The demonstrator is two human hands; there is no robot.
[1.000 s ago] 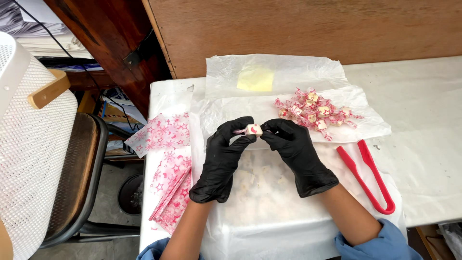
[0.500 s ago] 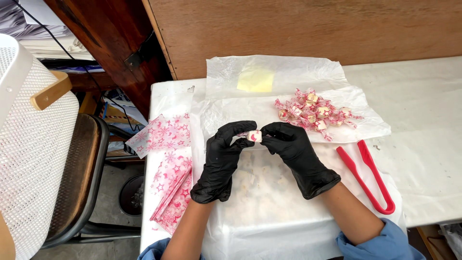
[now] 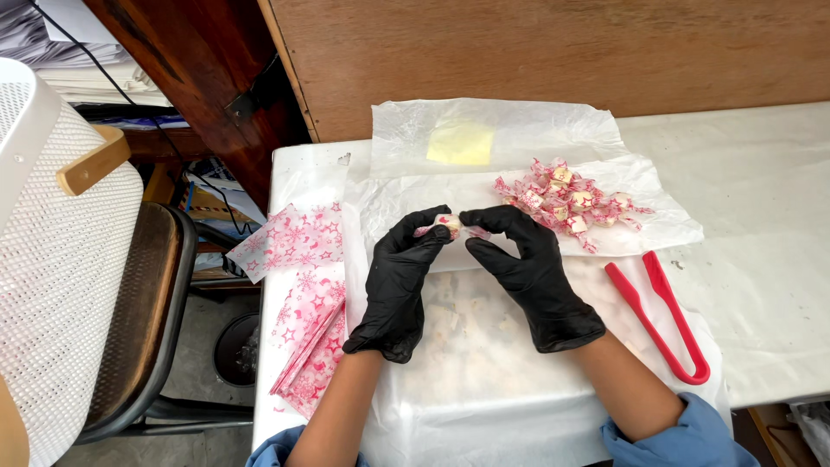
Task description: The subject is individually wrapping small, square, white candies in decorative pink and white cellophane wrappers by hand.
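Note:
Both my hands wear black gloves and meet over the white table. My left hand (image 3: 398, 281) and my right hand (image 3: 527, 272) pinch the two ends of one small candy (image 3: 450, 226) in a pink-and-white wrapper, held just above a sheet of translucent paper (image 3: 484, 380). A pile of several wrapped candies (image 3: 566, 201) lies on white paper beyond my right hand. Pink star-patterned wrapper sheets (image 3: 303, 294) lie at the table's left edge, beside my left hand.
Red plastic tongs (image 3: 661, 316) rest to the right of my right forearm. A pale yellow slab (image 3: 461, 141) lies on paper at the back. A wooden board (image 3: 553, 52) stands behind the table. A chair with a white mesh back (image 3: 69, 259) stands at the left.
My hands have stayed together on the candy; the fingers have shifted slightly around its wrapper ends. Nothing else has moved.

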